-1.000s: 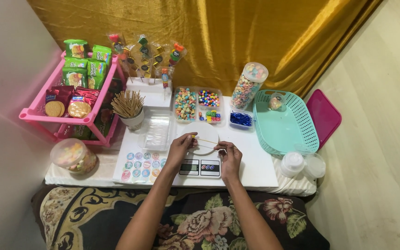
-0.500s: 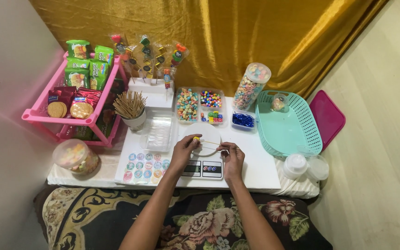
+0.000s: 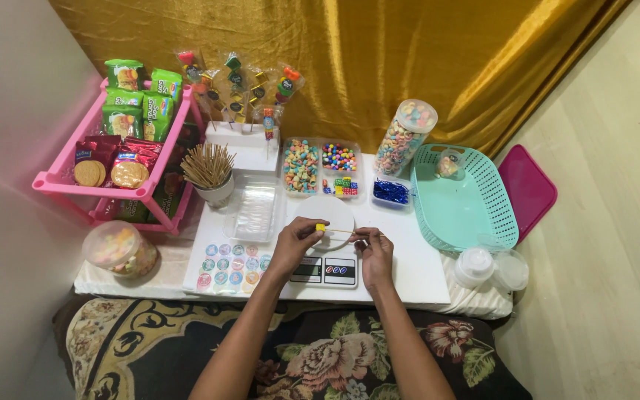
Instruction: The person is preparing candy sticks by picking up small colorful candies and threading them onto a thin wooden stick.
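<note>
My left hand pinches a small yellow candy on the tip of a thin wooden skewer. At the skewer's other end my right hand holds it level. Both hands hover over a white kitchen scale with a round white plate. Behind the scale sit clear trays of coloured candies and a small box of blue pieces.
A cup of wooden skewers and a clear plastic tray stand left of the scale, a sticker sheet in front. Also here: pink snack rack, candy jar, teal basket, pink lid, small lidded cups, finished candy skewers.
The hands have shifted slightly; the yellow candy now sits on the skewer's left tip, between my left fingers.
</note>
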